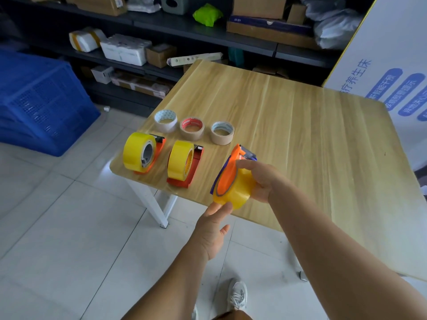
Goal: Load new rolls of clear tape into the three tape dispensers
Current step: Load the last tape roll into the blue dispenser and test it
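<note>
I had the third tape dispenser [227, 174], orange with a purple edge, lifted over the near edge of the wooden table [300, 135], with a yellow-tinted roll of clear tape [238, 192] seated on it. My right hand [261, 181] was closed around the roll and dispenser, thumb on top and fingers wrapped behind. My left hand [213, 229] was below it, fingers loosely spread, with the fingertips touching the roll's lower edge and gripping nothing.

To the left on the table stood the other two dispensers, each loaded with a full yellow roll: the red dispenser [184, 165] just beside my hands and the orange dispenser [144, 154] near the table's left corner. Behind them, three nearly spent cardboard cores [191, 128] lay flat in a row. Beyond the table were dark shelves [161, 26] stacked with boxes and parcels, a blue plastic crate [41, 105] on the tiled floor to the left, and a white printed board [390, 65] on the right.
</note>
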Motion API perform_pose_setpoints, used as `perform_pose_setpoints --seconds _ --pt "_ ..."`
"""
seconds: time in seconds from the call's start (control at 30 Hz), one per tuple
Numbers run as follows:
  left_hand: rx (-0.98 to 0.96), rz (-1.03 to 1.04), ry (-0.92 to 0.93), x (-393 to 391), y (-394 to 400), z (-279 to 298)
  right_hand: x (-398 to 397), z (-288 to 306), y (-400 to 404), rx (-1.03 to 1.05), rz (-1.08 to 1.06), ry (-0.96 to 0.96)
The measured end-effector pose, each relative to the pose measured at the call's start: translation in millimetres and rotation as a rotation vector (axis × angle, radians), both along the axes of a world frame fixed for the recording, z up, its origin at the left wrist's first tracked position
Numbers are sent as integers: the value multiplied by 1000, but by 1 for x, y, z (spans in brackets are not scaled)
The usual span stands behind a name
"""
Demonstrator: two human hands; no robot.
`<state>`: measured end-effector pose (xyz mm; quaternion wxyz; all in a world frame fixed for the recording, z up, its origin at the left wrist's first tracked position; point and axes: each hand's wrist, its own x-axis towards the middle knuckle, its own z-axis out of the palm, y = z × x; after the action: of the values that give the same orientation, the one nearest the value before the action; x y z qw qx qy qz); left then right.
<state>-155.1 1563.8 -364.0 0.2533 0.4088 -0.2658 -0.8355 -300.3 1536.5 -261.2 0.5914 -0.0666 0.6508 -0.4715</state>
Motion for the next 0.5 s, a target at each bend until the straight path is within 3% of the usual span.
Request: perform_pose_setpoints --seconds 0.27,0.5 --pt "79 113 -92 -3 -2 -10 11 -21 -16 24 -19 -35" --pt "202 148 -61 -11 -13 -3 12 -36 -26 15 -46 -113"
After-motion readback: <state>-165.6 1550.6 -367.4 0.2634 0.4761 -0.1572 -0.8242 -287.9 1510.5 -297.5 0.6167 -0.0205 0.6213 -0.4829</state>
